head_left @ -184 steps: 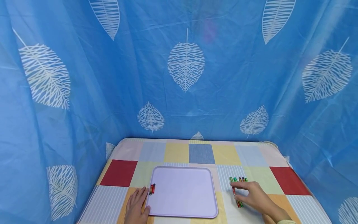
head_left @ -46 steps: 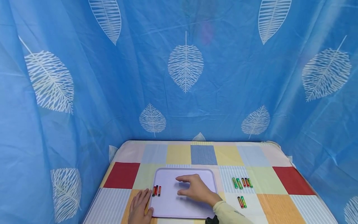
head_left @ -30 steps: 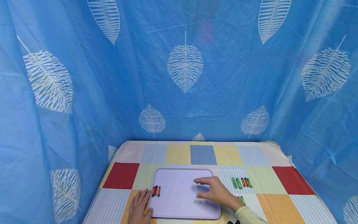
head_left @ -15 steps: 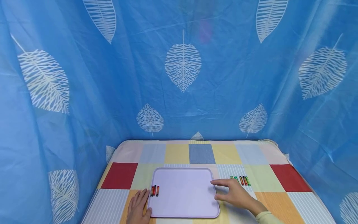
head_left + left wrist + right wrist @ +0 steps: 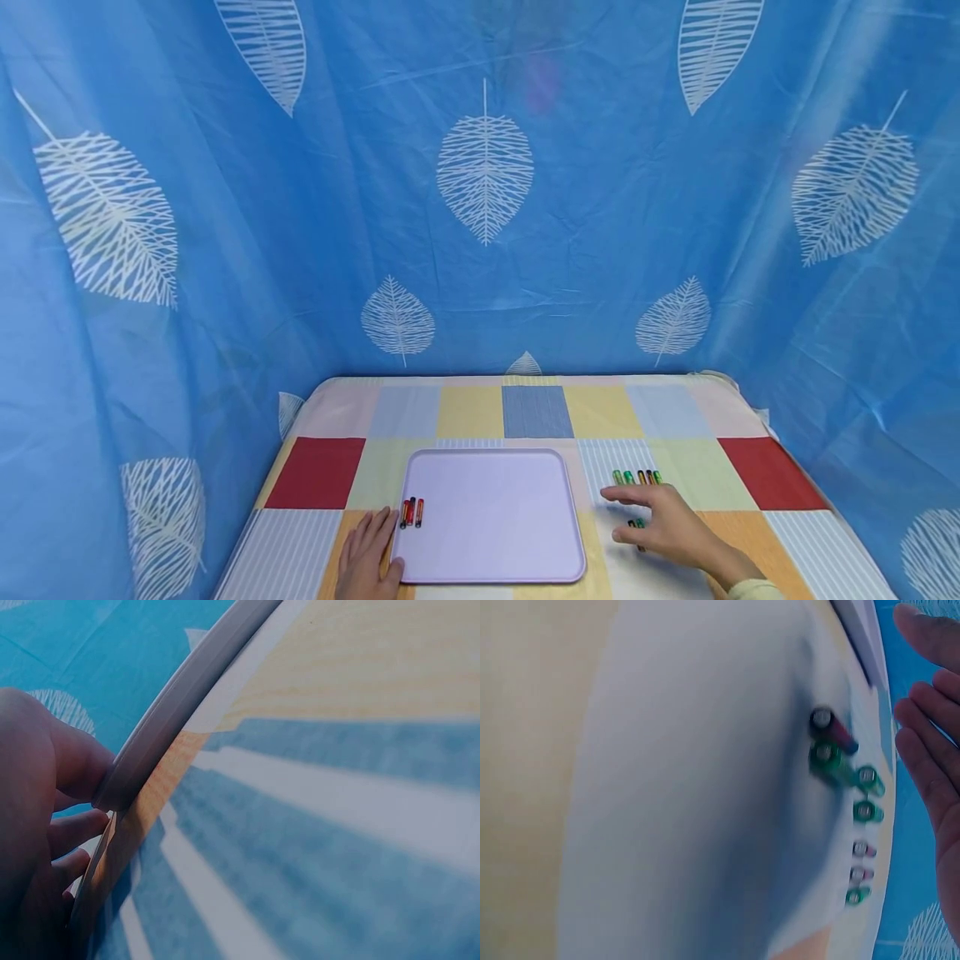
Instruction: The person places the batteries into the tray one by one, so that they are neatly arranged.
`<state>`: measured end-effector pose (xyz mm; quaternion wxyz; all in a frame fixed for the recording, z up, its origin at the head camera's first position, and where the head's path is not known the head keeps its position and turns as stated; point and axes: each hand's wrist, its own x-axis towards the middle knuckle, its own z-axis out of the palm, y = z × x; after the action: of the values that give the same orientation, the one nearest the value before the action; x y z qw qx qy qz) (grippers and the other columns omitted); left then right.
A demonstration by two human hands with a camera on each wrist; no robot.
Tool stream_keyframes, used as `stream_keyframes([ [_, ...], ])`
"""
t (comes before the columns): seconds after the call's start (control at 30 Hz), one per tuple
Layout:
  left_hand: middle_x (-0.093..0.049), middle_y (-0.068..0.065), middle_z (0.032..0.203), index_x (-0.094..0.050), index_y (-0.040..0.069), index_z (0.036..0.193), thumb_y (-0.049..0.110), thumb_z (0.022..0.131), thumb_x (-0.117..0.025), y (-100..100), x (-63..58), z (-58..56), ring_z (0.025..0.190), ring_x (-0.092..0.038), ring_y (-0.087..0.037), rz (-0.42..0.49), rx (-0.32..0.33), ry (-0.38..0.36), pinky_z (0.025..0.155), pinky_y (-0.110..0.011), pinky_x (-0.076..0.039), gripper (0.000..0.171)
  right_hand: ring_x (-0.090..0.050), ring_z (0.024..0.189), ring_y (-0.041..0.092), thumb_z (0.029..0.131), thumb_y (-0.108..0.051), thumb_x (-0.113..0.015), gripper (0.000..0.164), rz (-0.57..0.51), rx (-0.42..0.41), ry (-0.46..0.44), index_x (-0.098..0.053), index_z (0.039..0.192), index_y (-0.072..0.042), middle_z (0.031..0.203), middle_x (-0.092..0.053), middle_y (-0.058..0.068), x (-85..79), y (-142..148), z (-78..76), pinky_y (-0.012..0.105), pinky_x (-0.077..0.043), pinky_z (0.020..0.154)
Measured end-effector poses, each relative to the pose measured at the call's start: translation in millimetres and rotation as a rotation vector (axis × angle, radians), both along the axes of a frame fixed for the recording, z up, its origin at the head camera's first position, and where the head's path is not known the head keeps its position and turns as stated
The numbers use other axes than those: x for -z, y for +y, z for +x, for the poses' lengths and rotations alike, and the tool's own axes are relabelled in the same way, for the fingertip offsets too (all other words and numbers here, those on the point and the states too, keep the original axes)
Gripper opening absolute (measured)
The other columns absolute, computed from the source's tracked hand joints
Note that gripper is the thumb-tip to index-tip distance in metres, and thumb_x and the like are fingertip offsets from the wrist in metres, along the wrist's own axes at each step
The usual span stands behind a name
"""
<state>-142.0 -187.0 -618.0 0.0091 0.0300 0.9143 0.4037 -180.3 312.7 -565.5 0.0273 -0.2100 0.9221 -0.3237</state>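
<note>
A pale lilac tray (image 5: 495, 525) lies on the table, with three red-and-black batteries (image 5: 419, 512) side by side at its left edge. My left hand (image 5: 366, 557) rests at that edge, fingers extended and thumb touching the tray rim (image 5: 161, 712). To the right of the tray my right hand (image 5: 671, 525) hovers with thumb and fingers apart, holding nothing. Below it is a pair of batteries, one red (image 5: 836, 731) and one green (image 5: 831, 761), partly hidden by the hand in the head view. Just beyond stands a row of several green and red batteries (image 5: 628, 477).
A patchwork cloth (image 5: 540, 412) covers the table. Blue curtains (image 5: 487, 292) with white leaf prints enclose its back and both sides.
Earlier my right hand pinched a red battery at the right; a third battery then appears on the tray beside the first two. Since then the hand has moved right, back over the remaining batteries.
</note>
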Motion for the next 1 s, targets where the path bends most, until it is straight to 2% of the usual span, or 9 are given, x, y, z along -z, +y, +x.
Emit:
stream_keyframes([
  [0.23,-0.047,-0.029,0.165,-0.055,-0.003,0.156,0.004,0.09,-0.069,0,1.7,-0.5,0.158,-0.025,-0.057,-0.002,0.0,0.0,0.129,-0.076,-0.005,0.069,-0.077,0.116,0.014,0.086,-0.035,-0.094,0.056,0.003,0.014,-0.015,-0.078,0.135,-0.013,0.131,-0.08,0.002,-4.7,19,9.9,0.027,-0.065,0.094],
  [0.4,-0.047,-0.029,0.165,-0.054,-0.003,0.157,0.005,0.09,-0.069,0,1.0,-0.8,0.158,-0.025,-0.057,-0.006,-0.004,-0.002,0.13,-0.076,-0.005,0.069,-0.075,0.116,0.008,0.084,-0.036,-0.095,0.057,0.012,0.012,-0.031,-0.079,0.134,-0.013,0.13,-0.081,0.004,-5.3,30,15.2,0.025,-0.065,0.093],
  [0.47,-0.048,-0.029,0.164,-0.054,-0.003,0.156,0.005,0.09,-0.069,0,1.1,-0.8,0.158,-0.025,-0.057,-0.007,-0.004,0.0,0.129,-0.077,-0.005,0.069,-0.074,0.117,0.005,0.084,-0.035,-0.095,0.057,0.024,0.026,-0.061,-0.079,0.135,-0.015,0.131,-0.08,0.003,-5.0,33,16.4,0.024,-0.064,0.094],
  [0.57,-0.048,-0.029,0.164,-0.055,-0.004,0.156,0.006,0.09,-0.069,0,1.3,-0.2,0.158,-0.026,-0.056,-0.005,-0.004,0.008,0.129,-0.077,-0.006,0.068,-0.074,0.119,0.01,0.084,-0.031,-0.094,0.057,0.037,0.061,-0.127,-0.078,0.137,-0.017,0.133,-0.079,0.001,-4.6,35,16.9,0.026,-0.065,0.096],
  [0.77,-0.049,-0.03,0.164,-0.055,-0.004,0.155,0.005,0.089,-0.069,0,1.0,0.2,0.157,-0.027,-0.057,-0.005,-0.005,0.015,0.129,-0.077,-0.006,0.068,-0.072,0.12,0.024,0.083,-0.025,-0.095,0.06,0.029,0.159,-0.28,-0.077,0.139,-0.016,0.136,-0.077,0.006,-4.0,33,15.8,0.046,-0.066,0.101],
  [0.83,-0.049,-0.03,0.164,-0.056,-0.003,0.156,0.005,0.089,-0.069,0,0.8,0.1,0.157,-0.027,-0.057,-0.002,-0.008,0.013,0.129,-0.077,-0.006,0.069,-0.071,0.12,0.025,0.082,-0.022,-0.095,0.06,0.022,0.171,-0.299,-0.077,0.139,-0.015,0.136,-0.077,0.008,-3.5,32,15.9,0.051,-0.065,0.101],
  [1.0,-0.05,-0.03,0.162,-0.057,-0.003,0.154,0.005,0.088,-0.069,1,1.6,0.9,0.156,-0.028,-0.058,0.002,-0.007,0.037,0.128,-0.078,-0.007,0.068,-0.069,0.121,0.027,0.081,-0.02,-0.096,0.06,0.02,0.179,-0.298,-0.078,0.138,-0.016,0.138,-0.076,0.009,-0.7,31,17.7,0.054,-0.063,0.103],
])
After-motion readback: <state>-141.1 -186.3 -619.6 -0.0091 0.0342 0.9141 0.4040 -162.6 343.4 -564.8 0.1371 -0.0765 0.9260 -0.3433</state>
